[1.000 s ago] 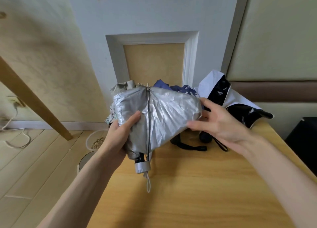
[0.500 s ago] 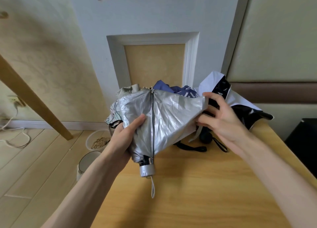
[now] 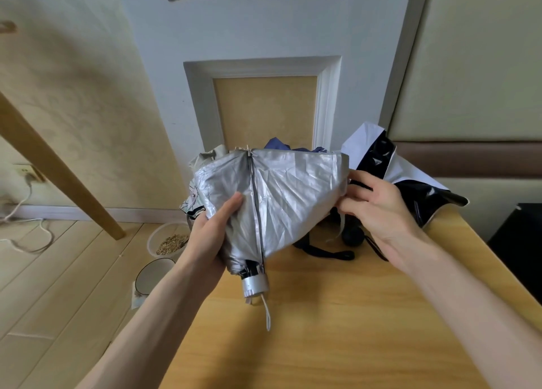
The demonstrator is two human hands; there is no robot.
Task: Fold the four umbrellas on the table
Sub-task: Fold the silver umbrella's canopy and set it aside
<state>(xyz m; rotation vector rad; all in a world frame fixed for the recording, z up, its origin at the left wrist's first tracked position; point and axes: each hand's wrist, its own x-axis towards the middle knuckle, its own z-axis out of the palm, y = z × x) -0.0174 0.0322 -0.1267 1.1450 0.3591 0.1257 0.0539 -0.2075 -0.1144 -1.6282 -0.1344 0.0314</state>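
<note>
Two bare forearms in frame, no sleeves visible up to frame edge. Left hand [image 3: 209,236] and right hand [image 3: 378,210] both bare: no gloves, rings, watch or wristband. Nails short and unpainted where visible on right fingers [image 3: 356,179]. Slim forearms, smooth, no markings or tattoos visible. Nothing worn on either wrist. Rest of body out of view

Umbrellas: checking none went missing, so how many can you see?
3 clearly: silver umbrella in both hands, black-and-white umbrella on the table's right, navy umbrella behind. The fourth may be hidden.
</note>
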